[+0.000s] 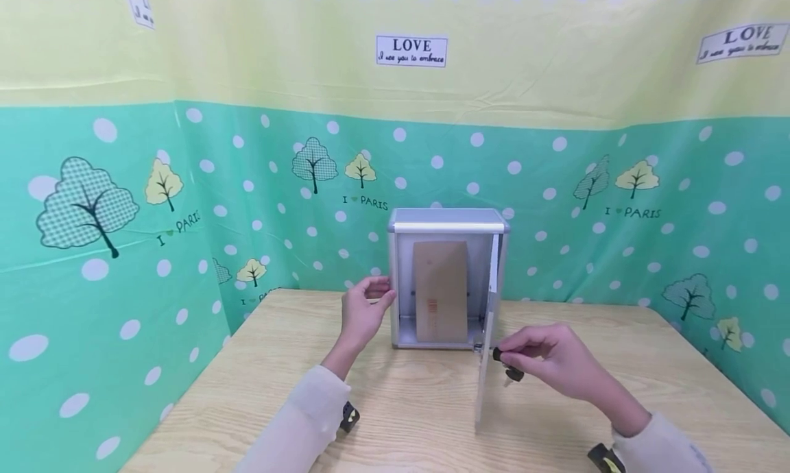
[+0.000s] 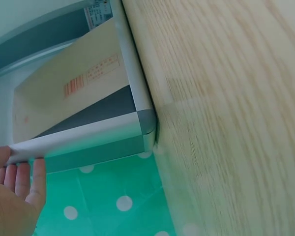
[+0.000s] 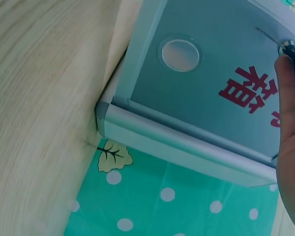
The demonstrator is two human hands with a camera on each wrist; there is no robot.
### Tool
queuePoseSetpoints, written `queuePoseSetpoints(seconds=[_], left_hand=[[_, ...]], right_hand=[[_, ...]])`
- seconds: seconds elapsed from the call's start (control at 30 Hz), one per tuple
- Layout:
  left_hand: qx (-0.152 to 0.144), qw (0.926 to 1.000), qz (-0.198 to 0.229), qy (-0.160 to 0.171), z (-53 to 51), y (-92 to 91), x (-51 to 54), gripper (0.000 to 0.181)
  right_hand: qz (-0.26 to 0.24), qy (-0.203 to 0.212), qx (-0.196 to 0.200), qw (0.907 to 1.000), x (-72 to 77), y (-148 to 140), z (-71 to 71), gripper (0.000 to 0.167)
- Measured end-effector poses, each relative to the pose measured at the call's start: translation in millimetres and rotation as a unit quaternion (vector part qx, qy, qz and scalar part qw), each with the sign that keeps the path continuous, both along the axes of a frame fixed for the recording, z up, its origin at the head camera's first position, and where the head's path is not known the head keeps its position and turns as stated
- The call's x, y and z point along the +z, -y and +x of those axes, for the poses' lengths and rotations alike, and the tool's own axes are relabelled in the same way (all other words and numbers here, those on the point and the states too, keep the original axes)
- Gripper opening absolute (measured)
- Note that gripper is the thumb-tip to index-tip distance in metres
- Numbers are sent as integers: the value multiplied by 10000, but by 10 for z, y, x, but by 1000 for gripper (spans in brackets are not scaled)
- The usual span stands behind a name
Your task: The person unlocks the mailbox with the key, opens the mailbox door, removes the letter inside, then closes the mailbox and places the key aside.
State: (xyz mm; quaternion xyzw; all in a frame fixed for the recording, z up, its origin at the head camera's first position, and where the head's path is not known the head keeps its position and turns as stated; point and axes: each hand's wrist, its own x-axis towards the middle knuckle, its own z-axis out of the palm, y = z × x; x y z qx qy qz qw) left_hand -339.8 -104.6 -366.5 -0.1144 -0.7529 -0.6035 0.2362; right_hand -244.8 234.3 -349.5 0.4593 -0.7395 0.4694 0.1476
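A silver metal letter box stands upright on the table with its door swung out at the right. Inside leans a brown paper envelope; red print shows on it in the left wrist view. My left hand holds the box's left side edge, thumb at the front rim and fingers along the outer wall. With thumb and forefinger, my right hand pinches a black-headed key at the door's lock. A second black-headed key hangs below it.
The wooden table carries the box near its back edge. Behind and beside it hangs a green and yellow printed curtain. Red characters and a round window mark the door's outer face.
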Motion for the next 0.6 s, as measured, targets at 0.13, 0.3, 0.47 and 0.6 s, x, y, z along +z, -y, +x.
queuePoseSetpoints(seconds=[0.13, 0.3, 0.47, 0.6], left_hand=[[-5, 10000, 10, -29, -2, 9, 0, 28], [-4, 10000, -21, -59, -10, 12, -9, 29], [1, 9999, -119, -100, -13, 24, -18, 29], [2, 9999, -124, -109, -9, 25, -12, 28]], right_hand=[[58, 271, 140, 9995, 36, -50, -9, 23], [156, 459, 164, 9987, 63, -110, -10, 21], [299, 528, 106, 9981, 72, -185, -21, 21], [366, 538, 198, 9977, 95, -256, -42, 23]])
